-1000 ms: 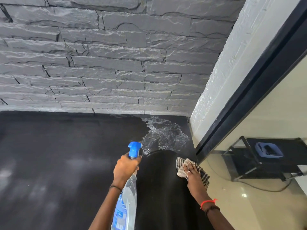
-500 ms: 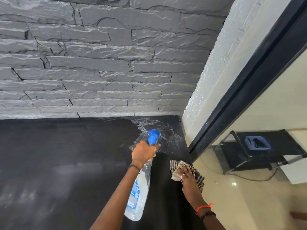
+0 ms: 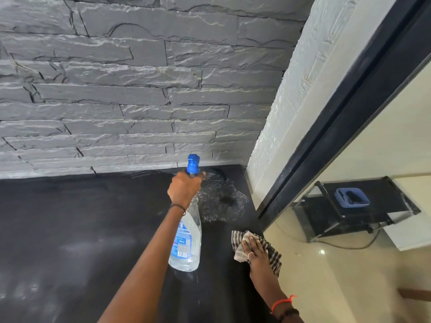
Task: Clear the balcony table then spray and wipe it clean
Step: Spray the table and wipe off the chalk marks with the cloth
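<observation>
**Two hands on the job, spray bottle up, cloth down**

Two hands in view, both yours. Dark table (image 3: pixel 70 229) fills the lower left; its left and middle area is bare with faint pale smears. Stone wall (image 3: pixel 140 89) runs along the table's far edge.

Your left hand (image 3: pixel 184 188) is clenched around the neck of the spray bottle (image 3: pixel 186 241), just under the blue trigger head (image 3: pixel 193 163). Bottle is clear with a blue label, held over the table toward the far right corner, head pointing at the far edge, base hanging back toward you. Whether the base touches the table: cannot tell. A thin dark band sits on that wrist.

Right of the bottle, a wet foamy patch (image 3: pixel 221 199) lies on the table near the far right corner, beside the white side wall (image 3: pixel 279 113).

Your right hand (image 3: pixel 255 252) lies flat, fingers spread, pressing the striped cloth (image 3: pixel 272 255) onto the table at its right edge, nearer to you than the wet patch and apart from it. Not a closed grasp, palm down on the cloth. Ring on one finger, orange thread (image 3: pixel 282 301) and dark beads on the wrist.

Past the right edge, behind a black frame (image 3: pixel 349 113), a low black stand (image 3: pixel 361 206) carries a blue tray (image 3: pixel 352 198); a cable runs on the floor below it.
</observation>
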